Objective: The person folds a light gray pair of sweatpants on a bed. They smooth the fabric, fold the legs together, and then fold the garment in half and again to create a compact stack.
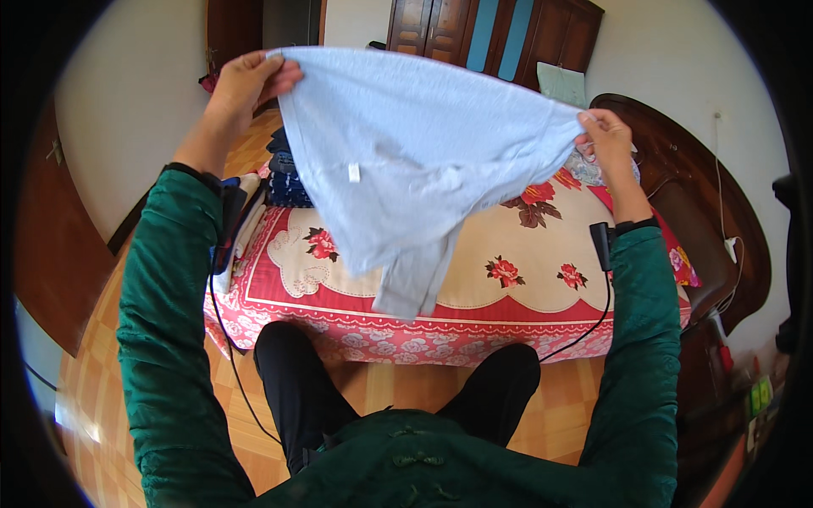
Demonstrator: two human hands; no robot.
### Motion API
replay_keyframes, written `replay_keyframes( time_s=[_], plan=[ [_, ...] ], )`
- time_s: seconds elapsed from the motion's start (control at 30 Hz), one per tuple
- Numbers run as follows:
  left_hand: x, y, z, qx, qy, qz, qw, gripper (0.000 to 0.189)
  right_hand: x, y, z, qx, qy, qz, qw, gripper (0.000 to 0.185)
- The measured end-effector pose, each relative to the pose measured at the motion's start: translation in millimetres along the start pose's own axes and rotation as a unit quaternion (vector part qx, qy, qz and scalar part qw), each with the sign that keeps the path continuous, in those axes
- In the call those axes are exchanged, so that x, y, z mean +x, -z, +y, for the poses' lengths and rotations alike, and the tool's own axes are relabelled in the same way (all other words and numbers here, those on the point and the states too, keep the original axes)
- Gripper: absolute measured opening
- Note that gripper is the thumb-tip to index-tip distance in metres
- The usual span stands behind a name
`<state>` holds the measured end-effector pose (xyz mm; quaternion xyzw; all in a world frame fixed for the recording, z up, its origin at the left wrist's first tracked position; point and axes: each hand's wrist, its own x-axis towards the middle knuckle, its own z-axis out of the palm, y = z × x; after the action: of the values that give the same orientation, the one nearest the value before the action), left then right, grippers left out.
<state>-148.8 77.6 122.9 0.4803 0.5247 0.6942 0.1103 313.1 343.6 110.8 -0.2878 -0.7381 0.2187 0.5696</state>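
Observation:
A light blue-grey knit garment (406, 140) hangs stretched in the air above the bed. My left hand (257, 76) pinches its upper left corner between thumb and fingers. The upper right corner is gripped by my right hand (603, 133), a little lower in the picture. A small white tag shows on the inside of the cloth, and a narrower part, which looks like a sleeve, dangles at the bottom over the red border of the floral bedspread (502, 298). The garment hides the middle of the bed.
Folded dark clothes (289, 181) are stacked at the bed's far left, with lighter folded clothes (249, 216) nearer. A patterned cloth (581, 168) and red pillow (683, 260) lie by the wooden headboard (692, 152). A wardrobe (419, 28) stands behind. Cables hang from both forearms.

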Motion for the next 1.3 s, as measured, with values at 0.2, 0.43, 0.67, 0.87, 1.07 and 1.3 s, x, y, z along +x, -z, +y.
replay_keyframes(
  time_s=[0.2,0.43,0.67,0.87,1.07,1.3],
  plan=[
    [-30.7,2.4,-12.1,-0.063,-0.055,-0.076,0.994,0.027,-24.3,39.8,-2.2,-0.017,0.085,0.012,0.996,0.021],
    [-193.9,-1.7,-139.7,-0.037,0.161,-0.211,0.963,0.022,-194.5,50.5,93.5,-0.092,-0.149,-0.217,0.96,0.022],
    [-277.6,-1.3,-204.2,-0.034,0.306,-0.272,0.912,0.022,-239.0,25.2,124.9,-0.199,-0.144,-0.514,0.822,0.011],
    [-261.0,-2.0,-195.7,0.032,0.22,-0.294,0.93,0.024,-140.6,-98.7,136.8,-0.131,-0.04,-0.477,0.868,0.015],
    [-242.2,-13.9,-182.7,0.125,0.055,-0.307,0.942,0.032,-112.1,-258.3,194.3,-0.087,-0.067,-0.397,0.911,0.03],
    [-243.9,-18.5,-200.7,0.01,0.037,-0.271,0.962,0.035,-113.4,-336.6,240.6,-0.198,-0.12,-0.307,0.923,0.029]
  ],
)
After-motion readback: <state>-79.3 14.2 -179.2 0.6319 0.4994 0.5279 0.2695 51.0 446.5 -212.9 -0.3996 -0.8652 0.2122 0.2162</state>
